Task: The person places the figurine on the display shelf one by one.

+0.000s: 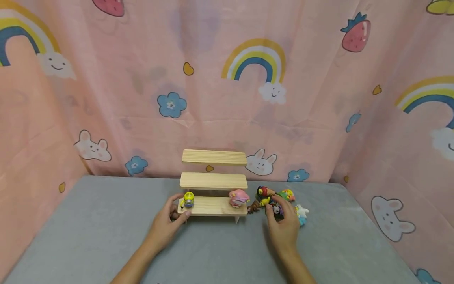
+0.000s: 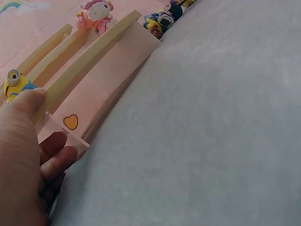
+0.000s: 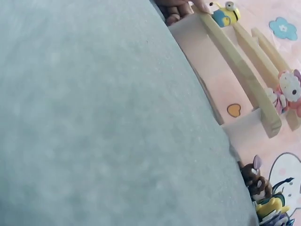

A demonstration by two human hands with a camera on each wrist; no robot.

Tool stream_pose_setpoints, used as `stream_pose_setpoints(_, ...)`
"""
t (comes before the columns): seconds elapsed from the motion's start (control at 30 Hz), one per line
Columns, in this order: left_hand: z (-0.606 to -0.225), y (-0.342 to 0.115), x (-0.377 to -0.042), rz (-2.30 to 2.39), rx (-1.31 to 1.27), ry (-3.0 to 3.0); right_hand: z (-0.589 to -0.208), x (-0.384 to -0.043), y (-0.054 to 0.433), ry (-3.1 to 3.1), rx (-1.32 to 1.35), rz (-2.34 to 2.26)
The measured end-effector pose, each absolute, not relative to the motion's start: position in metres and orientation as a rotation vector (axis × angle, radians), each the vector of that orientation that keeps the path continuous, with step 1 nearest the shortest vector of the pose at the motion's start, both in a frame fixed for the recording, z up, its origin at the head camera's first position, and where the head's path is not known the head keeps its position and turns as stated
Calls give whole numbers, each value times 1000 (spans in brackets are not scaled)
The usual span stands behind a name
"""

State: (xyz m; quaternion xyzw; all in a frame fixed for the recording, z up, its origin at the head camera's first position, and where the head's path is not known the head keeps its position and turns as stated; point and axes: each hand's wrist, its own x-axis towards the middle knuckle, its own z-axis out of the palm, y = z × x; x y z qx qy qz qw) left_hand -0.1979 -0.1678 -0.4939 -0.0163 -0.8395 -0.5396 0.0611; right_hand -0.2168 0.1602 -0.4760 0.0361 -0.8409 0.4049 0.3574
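Note:
A three-tier wooden display stand (image 1: 213, 206) with clear supports stands on the table. My left hand (image 1: 169, 217) grips the left end of its lowest board, thumb on top and fingers bent below. Beside that thumb stands a yellow minion figurine (image 1: 188, 199). A pink figurine (image 1: 238, 198) with a large head is at the same board's right end. My right hand (image 1: 285, 227) is over a pile of figurines, thumb and fingers around a dark purple figurine (image 1: 278, 212); I cannot tell whether they pinch it. The right wrist view does not show this hand.
Around my right hand lie a brown figurine (image 1: 253, 207), a red-and-black figurine (image 1: 263, 192), a green-and-yellow figurine (image 1: 287, 195) and a white-and-blue figurine (image 1: 302, 214). The grey table (image 1: 220, 252) ends at a pink patterned curtain (image 1: 213, 130) behind and at both sides.

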Motion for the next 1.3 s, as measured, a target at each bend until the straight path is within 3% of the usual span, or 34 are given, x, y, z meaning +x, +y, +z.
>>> stream_pose_setpoints(0.9,-491,-165,-195,-1642,-60,-2524,-496,-224,172,-2453,-23,896)
stream_pose_setpoints(1.3,-490,-166,-195,-1624,-49,-2535,-496,-224,179,-2479,-312,979)
